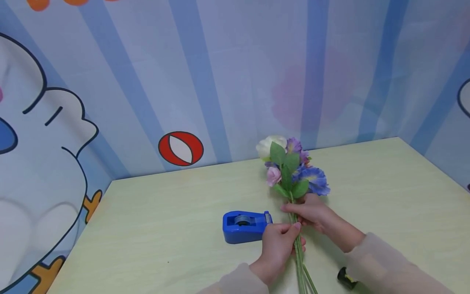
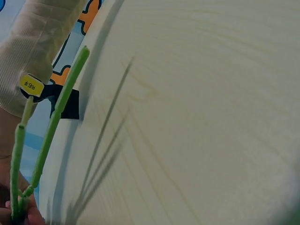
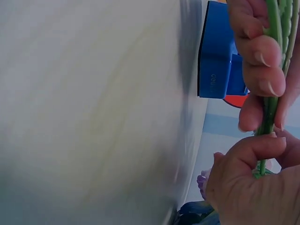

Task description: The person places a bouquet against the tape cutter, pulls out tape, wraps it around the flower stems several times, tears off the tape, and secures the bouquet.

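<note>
A bunch of artificial flowers [image 1: 290, 167] in white, pink, purple and blue lies over the pale wooden table [image 1: 165, 212], its long green stems [image 1: 299, 255] pointing toward me. My left hand [image 1: 288, 232] grips the stems at mid-length, fingers curled round them [image 3: 262, 51]. My right hand [image 1: 299, 209] holds the same stems just below the leaves, thumb and fingers pinching them [image 3: 255, 154]. In the left wrist view the stem ends [image 2: 56, 117] hang free above the tabletop.
A blue tape dispenser [image 1: 244, 226] stands on the table just left of my left hand. A small black object with a yellow label [image 1: 346, 278] lies near the front edge under my right forearm. Cartoon-printed walls close off the back and both sides.
</note>
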Tool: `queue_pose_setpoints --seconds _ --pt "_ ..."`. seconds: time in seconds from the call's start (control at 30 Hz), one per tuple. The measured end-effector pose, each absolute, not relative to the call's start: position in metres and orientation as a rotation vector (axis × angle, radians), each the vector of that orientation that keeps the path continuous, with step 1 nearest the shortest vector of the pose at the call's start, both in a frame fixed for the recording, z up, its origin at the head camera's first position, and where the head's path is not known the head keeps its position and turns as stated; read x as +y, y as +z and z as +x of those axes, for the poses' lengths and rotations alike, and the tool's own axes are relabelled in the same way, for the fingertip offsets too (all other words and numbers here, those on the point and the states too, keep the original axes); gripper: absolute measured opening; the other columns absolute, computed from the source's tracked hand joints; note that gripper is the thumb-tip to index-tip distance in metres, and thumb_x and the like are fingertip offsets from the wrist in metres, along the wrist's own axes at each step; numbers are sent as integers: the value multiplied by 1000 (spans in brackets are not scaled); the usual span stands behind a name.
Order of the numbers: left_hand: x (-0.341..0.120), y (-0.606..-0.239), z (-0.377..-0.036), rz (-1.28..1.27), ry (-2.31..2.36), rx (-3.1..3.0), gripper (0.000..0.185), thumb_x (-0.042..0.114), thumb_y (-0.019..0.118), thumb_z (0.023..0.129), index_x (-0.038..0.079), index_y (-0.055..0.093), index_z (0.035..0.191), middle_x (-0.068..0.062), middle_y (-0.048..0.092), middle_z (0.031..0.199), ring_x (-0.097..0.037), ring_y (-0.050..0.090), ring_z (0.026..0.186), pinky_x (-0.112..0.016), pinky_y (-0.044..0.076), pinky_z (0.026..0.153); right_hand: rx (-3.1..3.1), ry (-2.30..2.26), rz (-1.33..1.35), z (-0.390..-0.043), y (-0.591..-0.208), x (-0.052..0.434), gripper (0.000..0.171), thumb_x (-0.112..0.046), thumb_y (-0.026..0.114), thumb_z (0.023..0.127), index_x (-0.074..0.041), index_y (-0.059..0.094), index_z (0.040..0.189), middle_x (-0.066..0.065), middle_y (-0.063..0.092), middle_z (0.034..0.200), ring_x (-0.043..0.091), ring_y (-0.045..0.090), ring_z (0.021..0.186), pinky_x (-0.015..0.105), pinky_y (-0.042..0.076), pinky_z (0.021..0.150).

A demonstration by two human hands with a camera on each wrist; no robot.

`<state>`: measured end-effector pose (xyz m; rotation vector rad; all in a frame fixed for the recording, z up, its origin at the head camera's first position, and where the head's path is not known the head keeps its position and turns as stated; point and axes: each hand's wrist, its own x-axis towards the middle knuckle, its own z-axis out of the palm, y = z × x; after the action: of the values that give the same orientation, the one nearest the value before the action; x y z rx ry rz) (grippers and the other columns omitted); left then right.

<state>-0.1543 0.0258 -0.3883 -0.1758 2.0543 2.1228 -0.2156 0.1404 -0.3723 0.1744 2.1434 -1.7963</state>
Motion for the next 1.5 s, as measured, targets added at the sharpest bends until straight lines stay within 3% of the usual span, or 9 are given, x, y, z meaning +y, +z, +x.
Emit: queue_pose_setpoints --seconds 0.4,0.7,1.0,1.33,1.5 --pt "26 -389 -153 -189 2148 2009 17 9 61 89 -6 71 89 -3 59 56 -7 55 46 -20 50 48 2099 -1785 92 -214 -370 144 16 -13 60 86 -5 48 78 -4 42 49 4 42 41 16 37 41" --pt "23 -392 -152 -149 2198 1958 22 13 61 90 -7 70 96 -3 61 60 -6 55 47 -20 49 49 1988 -1804 72 -220 -369 146 27 -8 53 87 -10 45 61 -5 39 46 4 41 41 15 38 43" --pt "21 -391 -154 -282 2103 1900 26 23 61 91 0 70 99 -8 69 73 -6 60 53 -22 52 55 1800 -1857 -29 -221 -370 152 6 -9 52 93 -7 53 88 -3 46 54 5 44 47 17 39 48" --pt "22 -386 -155 -356 2154 1824 22 19 66 87 -2 69 93 -3 66 67 -7 61 55 -26 54 57 1801 -1874 33 -219 -367 155 16 -16 55 95 -7 54 81 -3 49 59 5 46 51 16 41 50" --pt "23 -388 -156 -390 2153 1830 18 18 68 85 0 68 89 -4 67 67 -9 62 56 -26 54 57 1780 -1908 0 -217 -368 155 13 -13 54 95 -4 61 89 -3 52 66 4 48 53 16 44 52"
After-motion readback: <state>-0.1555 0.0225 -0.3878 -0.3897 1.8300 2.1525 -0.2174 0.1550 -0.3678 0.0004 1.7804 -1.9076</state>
